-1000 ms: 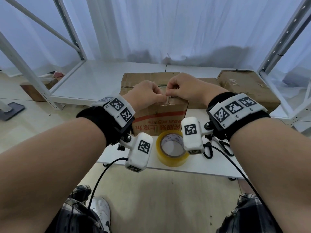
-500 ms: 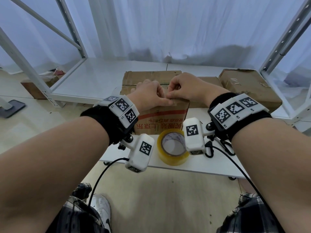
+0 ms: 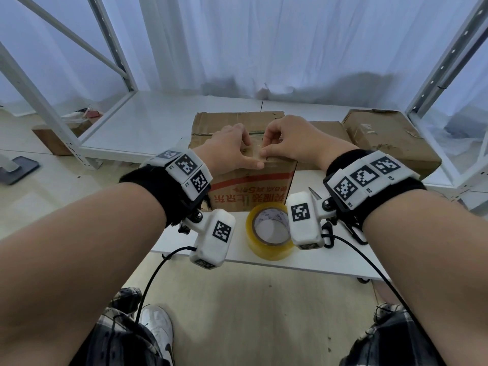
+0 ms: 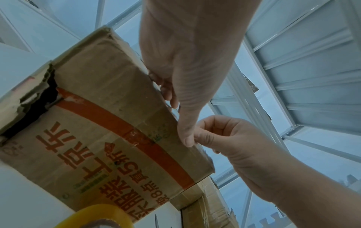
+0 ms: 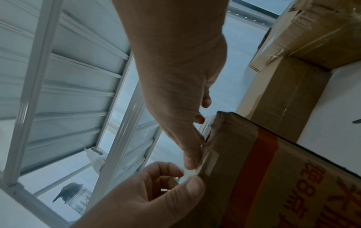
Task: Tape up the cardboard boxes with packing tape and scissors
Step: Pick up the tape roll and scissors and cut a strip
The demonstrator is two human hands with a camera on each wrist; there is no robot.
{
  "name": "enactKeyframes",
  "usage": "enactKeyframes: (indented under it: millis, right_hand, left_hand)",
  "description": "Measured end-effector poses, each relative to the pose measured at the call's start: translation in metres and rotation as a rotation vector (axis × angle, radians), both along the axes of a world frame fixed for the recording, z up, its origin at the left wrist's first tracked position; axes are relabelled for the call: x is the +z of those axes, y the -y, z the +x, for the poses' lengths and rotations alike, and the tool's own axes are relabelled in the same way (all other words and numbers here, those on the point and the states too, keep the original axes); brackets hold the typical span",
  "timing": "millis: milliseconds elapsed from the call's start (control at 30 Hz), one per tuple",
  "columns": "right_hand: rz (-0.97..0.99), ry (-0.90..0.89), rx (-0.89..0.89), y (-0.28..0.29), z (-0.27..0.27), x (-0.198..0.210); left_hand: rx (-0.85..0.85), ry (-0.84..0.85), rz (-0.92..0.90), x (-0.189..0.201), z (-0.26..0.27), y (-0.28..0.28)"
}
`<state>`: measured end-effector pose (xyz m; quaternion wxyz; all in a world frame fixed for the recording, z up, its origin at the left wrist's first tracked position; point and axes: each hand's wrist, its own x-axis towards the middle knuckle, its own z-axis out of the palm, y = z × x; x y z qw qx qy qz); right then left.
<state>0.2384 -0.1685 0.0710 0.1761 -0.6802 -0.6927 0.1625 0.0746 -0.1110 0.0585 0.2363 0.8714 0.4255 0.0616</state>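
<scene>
A brown cardboard box (image 3: pixel 250 186) with a red stripe stands on the low white table (image 3: pixel 330 262). Both hands meet at its front top edge. My left hand (image 3: pixel 232 151) has its fingers curled on the lid and its thumb laid along the edge. My right hand (image 3: pixel 290 143) pinches thumb to forefinger at the same spot. A clear tape strip (image 5: pixel 210 155) folds over that edge under the right thumb, and the left thumb tip (image 5: pixel 195 183) holds its end. The yellow tape roll (image 3: pixel 269 249) lies flat before the box. The scissors (image 3: pixel 356 233) lie to its right, half hidden by my wrist.
Two more cardboard boxes (image 3: pixel 327 128) (image 3: pixel 390 143) stand to the right of this one. White rack posts (image 3: pixel 39 101) (image 3: pixel 449 62) flank a low shelf board (image 3: pixel 158 122) behind. A brown box (image 3: pixel 52 138) sits on the floor at the left. My knees are under the table's near edge.
Both hands stayed together at the box's front top edge and settled lower onto it. The left thumb has stretched out flat along the edge. Roll and scissors have not moved.
</scene>
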Motion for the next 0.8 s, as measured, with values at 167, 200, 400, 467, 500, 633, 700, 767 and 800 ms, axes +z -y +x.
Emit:
enactKeyframes:
  millis: [167, 200, 400, 467, 500, 633, 700, 767, 800]
  right_hand:
    - [0.039, 0.083, -0.052, -0.001, -0.003, -0.001]
    - [0.039, 0.094, -0.06, -0.001, -0.004, -0.001]
    - [0.048, 0.133, -0.108, -0.001, -0.005, -0.002]
    - [0.055, 0.113, -0.15, 0.0, -0.004, -0.002]
    - [0.063, 0.11, -0.169, 0.001, -0.003, -0.003]
    - [0.066, 0.175, -0.335, 0.001, 0.0, -0.015]
    - [0.049, 0.11, -0.425, 0.0, -0.003, -0.02]
    - [0.043, -0.003, -0.488, -0.004, -0.004, -0.024]
    - [0.044, -0.111, -0.502, -0.006, -0.003, -0.026]
  left_hand:
    - [-0.011, -0.011, 0.034, -0.002, 0.001, -0.001]
    - [-0.012, -0.001, 0.029, -0.002, 0.001, -0.001]
    - [-0.015, -0.01, 0.04, -0.002, 0.002, -0.001]
    - [-0.019, -0.008, 0.041, -0.002, 0.003, -0.001]
    - [-0.022, -0.004, 0.04, -0.002, 0.002, -0.002]
    - [-0.012, 0.012, 0.055, -0.003, 0.004, -0.002]
    - [0.018, 0.007, 0.084, -0.005, 0.006, -0.002]
    - [0.05, -0.011, 0.122, -0.007, 0.01, -0.002]
    - [0.064, -0.025, 0.152, -0.008, 0.011, -0.002]
